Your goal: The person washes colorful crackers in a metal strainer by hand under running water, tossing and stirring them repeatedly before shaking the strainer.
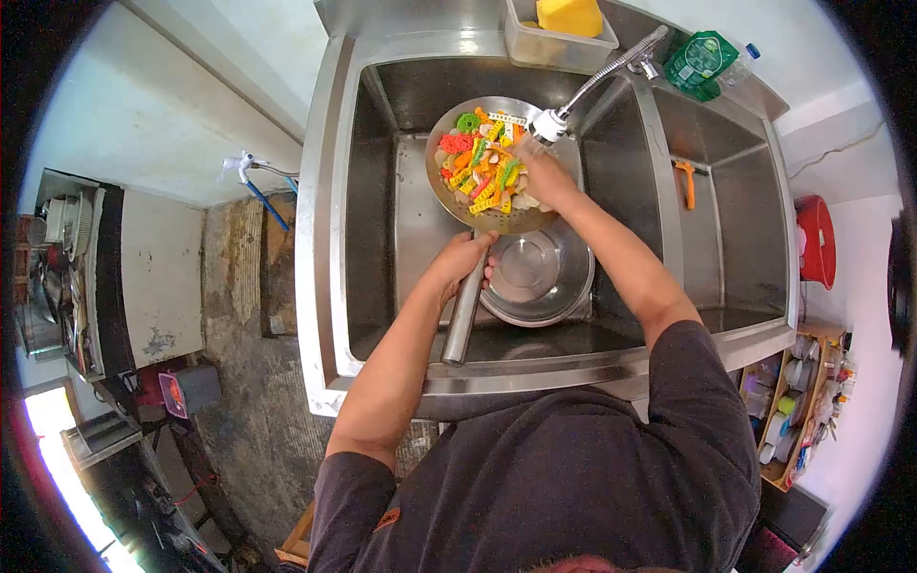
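Note:
My left hand (465, 260) grips the steel handle (462, 315) of a round metal strainer (457, 202) held over the left sink basin. The strainer holds several small colourful pieces (478, 162) in red, green, yellow and orange. My right hand (543, 178) rests among those pieces at the strainer's right side, just under the faucet's white spray head (548, 124). A steel bowl (537, 275) sits on the basin floor below the strainer.
The double steel sink (330, 239) has a second basin on the right with an orange tool (687, 181) on its wall. A plastic tub with a yellow sponge (569, 16) and a green bottle (702, 59) stand behind. A red basin (817, 241) is at right.

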